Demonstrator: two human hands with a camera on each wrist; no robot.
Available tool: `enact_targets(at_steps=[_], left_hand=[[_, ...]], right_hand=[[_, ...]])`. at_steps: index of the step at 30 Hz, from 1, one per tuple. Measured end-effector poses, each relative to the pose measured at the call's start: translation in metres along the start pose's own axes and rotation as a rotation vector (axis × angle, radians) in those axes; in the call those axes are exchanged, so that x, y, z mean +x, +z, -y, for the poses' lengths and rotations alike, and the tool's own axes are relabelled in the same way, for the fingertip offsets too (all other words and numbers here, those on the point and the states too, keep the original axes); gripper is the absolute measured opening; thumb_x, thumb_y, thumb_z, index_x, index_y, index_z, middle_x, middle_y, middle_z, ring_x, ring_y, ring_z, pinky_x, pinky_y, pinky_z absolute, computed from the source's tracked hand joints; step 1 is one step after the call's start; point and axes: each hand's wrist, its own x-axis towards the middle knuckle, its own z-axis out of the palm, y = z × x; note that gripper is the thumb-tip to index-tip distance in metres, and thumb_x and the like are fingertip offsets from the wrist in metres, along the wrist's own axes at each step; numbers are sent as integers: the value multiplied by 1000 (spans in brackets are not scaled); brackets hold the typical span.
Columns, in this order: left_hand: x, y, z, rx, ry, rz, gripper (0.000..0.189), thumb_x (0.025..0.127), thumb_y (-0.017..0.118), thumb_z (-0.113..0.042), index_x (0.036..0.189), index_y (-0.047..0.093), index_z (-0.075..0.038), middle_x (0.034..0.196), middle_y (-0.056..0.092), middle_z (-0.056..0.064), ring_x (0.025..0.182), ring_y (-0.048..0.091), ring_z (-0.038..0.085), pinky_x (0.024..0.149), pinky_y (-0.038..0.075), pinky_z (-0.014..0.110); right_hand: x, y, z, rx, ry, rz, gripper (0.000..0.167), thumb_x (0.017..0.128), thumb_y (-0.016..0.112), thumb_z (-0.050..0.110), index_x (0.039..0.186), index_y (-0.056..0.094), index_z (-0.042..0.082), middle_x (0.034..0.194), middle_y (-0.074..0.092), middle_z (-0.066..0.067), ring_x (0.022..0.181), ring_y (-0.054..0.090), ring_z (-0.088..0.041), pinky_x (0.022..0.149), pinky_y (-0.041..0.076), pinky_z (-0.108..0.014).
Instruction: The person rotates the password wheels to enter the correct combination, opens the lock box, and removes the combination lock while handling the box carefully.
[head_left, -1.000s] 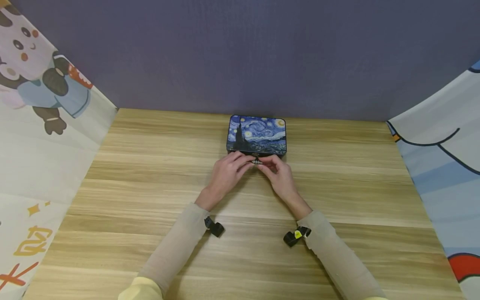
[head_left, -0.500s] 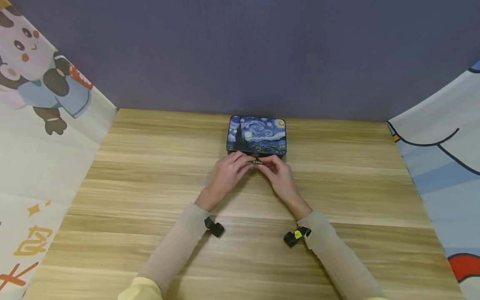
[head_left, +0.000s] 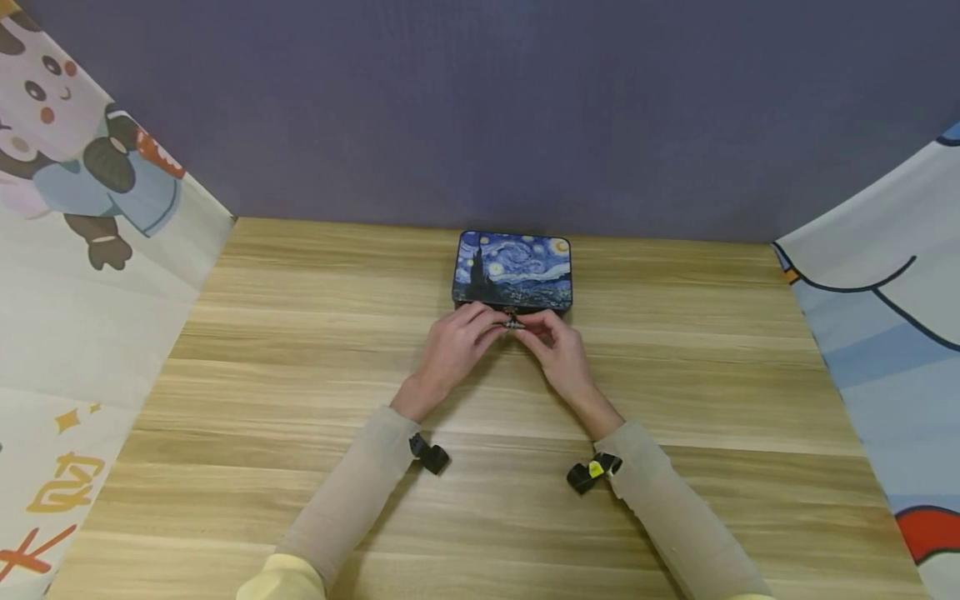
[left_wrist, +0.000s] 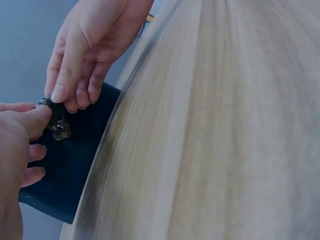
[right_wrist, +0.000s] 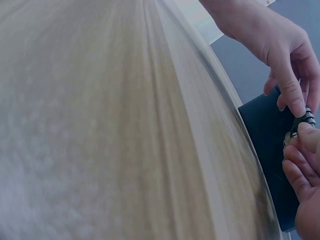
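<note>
A box (head_left: 513, 268) with a starry night-sky painting on its lid stands near the back of the table, lid down. At its front, a small combination padlock (head_left: 513, 323) with ridged number dials is by the metal clasp (left_wrist: 62, 131). My left hand (head_left: 453, 340) pinches one end of the padlock between thumb and fingers. From the other side, my right hand (head_left: 562, 350) pinches the opposite end. The box's dark front face (left_wrist: 65, 170) shows in the left wrist view. Fingertips cover much of the padlock, and its digits are too small to read.
The wood-grain table (head_left: 300, 333) spreads around the box and under both forearms. Directly behind the box rises a dark blue-grey wall (head_left: 510, 108). Printed cartoon sheets hang along the left side (head_left: 90, 275) and right side (head_left: 885, 333).
</note>
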Motion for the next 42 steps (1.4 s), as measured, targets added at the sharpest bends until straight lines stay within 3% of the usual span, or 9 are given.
enact_targets(at_steps=[11, 23, 42], left_hand=[[0, 0, -1, -4, -12, 3, 19, 88, 83, -12, 106, 77, -11, 100, 74, 2, 90, 71, 17, 82, 60, 29], [-1, 1, 1, -3, -30, 17, 16, 92, 79, -16, 108, 78, -11, 100, 74, 2, 90, 70, 16, 82, 60, 28], [-1, 2, 2, 8, -22, 13, 17, 91, 80, -17, 107, 78, -11, 99, 74, 1, 88, 70, 16, 80, 60, 28]], right_hand=[[0, -1, 0, -5, -5, 2, 20, 95, 74, 8, 113, 71, -1, 108, 74, -17, 93, 70, -28, 79, 53, -15], [1, 0, 0, -24, -11, 3, 20, 95, 74, 6, 113, 71, -2, 108, 74, -17, 94, 70, -28, 80, 54, -16], [1, 1, -2, 1, -12, -7, 20, 95, 74, 7, 112, 71, -1, 107, 75, -17, 92, 69, -27, 80, 53, -15]])
